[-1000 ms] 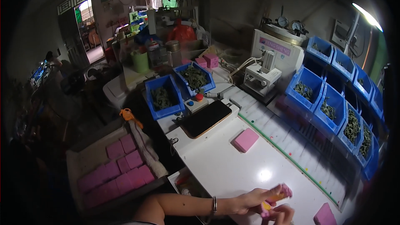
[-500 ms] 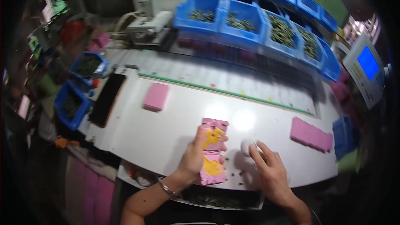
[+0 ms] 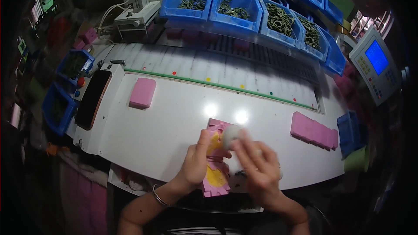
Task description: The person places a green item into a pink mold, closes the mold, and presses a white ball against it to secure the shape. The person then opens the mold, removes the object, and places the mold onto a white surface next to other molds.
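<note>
My left hand (image 3: 193,165) grips an opened two-part pink mould (image 3: 216,178) with yellow insides, upright in front of me over the white tabletop's near edge. My right hand (image 3: 261,174) holds a pale grey-white rounded pad (image 3: 231,135), blurred by motion, over the mould's upper half and partly hiding it. Whether the pad touches the yellow surface I cannot tell. A single pink block (image 3: 142,93) lies left on the tabletop, and a row of pink blocks (image 3: 314,132) lies to the right.
A black phone (image 3: 92,99) lies on the left ledge by blue bins (image 3: 58,109). Blue bins of dark green rings (image 3: 278,19) hang over a slatted strip (image 3: 209,65) at the back. A white control panel with blue screen (image 3: 374,65) stands right, a white machine (image 3: 137,15) back left.
The view has swung right to face the bench squarely. My right hand has brought the white pad leftward from the tabletop onto or over the mould in my left hand.
</note>
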Motion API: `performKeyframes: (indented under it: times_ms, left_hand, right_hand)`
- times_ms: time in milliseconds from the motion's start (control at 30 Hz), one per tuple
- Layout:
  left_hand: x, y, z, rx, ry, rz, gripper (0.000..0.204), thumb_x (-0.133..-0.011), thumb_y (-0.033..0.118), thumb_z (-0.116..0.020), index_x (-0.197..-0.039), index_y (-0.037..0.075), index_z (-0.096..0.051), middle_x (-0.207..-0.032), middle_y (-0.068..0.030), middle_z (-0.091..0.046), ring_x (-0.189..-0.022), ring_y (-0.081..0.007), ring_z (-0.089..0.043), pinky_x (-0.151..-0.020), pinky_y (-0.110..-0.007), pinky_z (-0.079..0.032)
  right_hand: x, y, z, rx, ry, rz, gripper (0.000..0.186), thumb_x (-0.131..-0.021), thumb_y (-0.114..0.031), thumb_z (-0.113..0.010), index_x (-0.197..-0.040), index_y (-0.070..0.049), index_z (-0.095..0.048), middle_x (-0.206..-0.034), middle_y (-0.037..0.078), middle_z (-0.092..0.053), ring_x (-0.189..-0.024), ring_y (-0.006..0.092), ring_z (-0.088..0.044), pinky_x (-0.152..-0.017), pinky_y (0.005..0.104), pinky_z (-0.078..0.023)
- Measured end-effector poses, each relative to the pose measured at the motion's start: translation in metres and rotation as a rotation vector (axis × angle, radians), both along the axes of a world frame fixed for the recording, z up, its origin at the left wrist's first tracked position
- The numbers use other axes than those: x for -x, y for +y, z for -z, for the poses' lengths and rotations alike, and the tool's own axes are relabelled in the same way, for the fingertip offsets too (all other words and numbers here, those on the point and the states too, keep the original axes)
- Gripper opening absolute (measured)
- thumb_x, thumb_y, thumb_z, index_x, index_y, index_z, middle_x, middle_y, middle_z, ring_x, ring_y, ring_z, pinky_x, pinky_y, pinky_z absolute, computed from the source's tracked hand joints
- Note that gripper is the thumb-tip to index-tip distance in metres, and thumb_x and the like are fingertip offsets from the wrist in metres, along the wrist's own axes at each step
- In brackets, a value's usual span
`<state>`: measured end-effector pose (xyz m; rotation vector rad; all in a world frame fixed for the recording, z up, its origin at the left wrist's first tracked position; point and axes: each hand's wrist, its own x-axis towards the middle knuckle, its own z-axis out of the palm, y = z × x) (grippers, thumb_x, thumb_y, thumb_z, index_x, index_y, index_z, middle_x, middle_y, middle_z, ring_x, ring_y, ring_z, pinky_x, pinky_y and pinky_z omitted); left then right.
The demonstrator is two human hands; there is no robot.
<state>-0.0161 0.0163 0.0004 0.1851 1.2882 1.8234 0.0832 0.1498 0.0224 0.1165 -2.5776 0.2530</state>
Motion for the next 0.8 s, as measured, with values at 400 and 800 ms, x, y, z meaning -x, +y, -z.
performKeyframes:
  times_ms: [400, 800]
  left_hand:
    - [0.003, 0.001, 0.010, -0.006, 0.179, -0.060, 0.064, -0.096, 0.046, -0.016, -0.104, -0.006, -0.053, -0.094, -0.0141, -0.061, -0.086, -0.0179, -0.060, -0.078, -0.028, -0.049]
    - [0.001, 0.000, 0.019, -0.198, 0.515, -0.276, 0.053, -0.095, 0.043, -0.036, -0.114, -0.006, -0.047, -0.090, -0.0094, -0.058, -0.075, -0.0101, -0.055, -0.066, -0.022, -0.045]
  right_hand:
    - [0.004, -0.007, 0.002, 0.078, -0.100, -0.131, 0.054, -0.066, -0.002, -0.060, -0.119, -0.008, -0.056, -0.128, 0.008, -0.050, -0.085, 0.0230, -0.052, -0.072, 0.0289, -0.043]
    - [-0.017, -0.005, -0.017, 0.361, -0.436, -0.224, 0.062, -0.062, 0.004, -0.054, -0.123, -0.006, -0.051, -0.131, 0.013, -0.046, -0.075, 0.0237, -0.052, -0.073, 0.0298, -0.044]
